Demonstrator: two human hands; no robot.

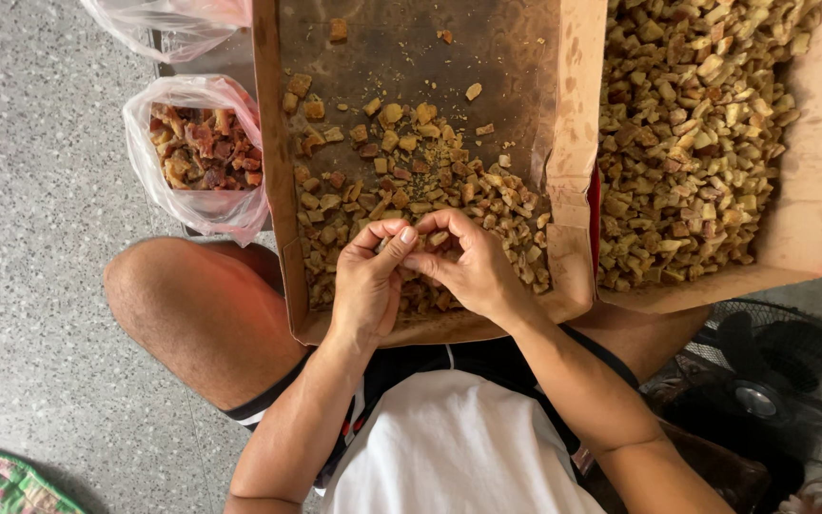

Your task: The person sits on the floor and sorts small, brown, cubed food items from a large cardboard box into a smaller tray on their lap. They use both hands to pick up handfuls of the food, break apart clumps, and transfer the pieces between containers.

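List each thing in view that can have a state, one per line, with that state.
left hand: fingers curled, pinching a small piece with the right
right hand: fingers bent, on the same piece
left cardboard box: open, partly filled with brown chunks
right cardboard box: open, heaped with chunks
plastic bag: open, holding darker reddish pieces
fan: lying beside the person; running or not, cannot tell

The left hand and right hand are held together, fingertips meeting on a small tan piece, above a cardboard tray of similar pieces. A second, fuller cardboard tray is positioned just beside it. A plastic bag of reddish-brown pieces is placed on the speckled floor.
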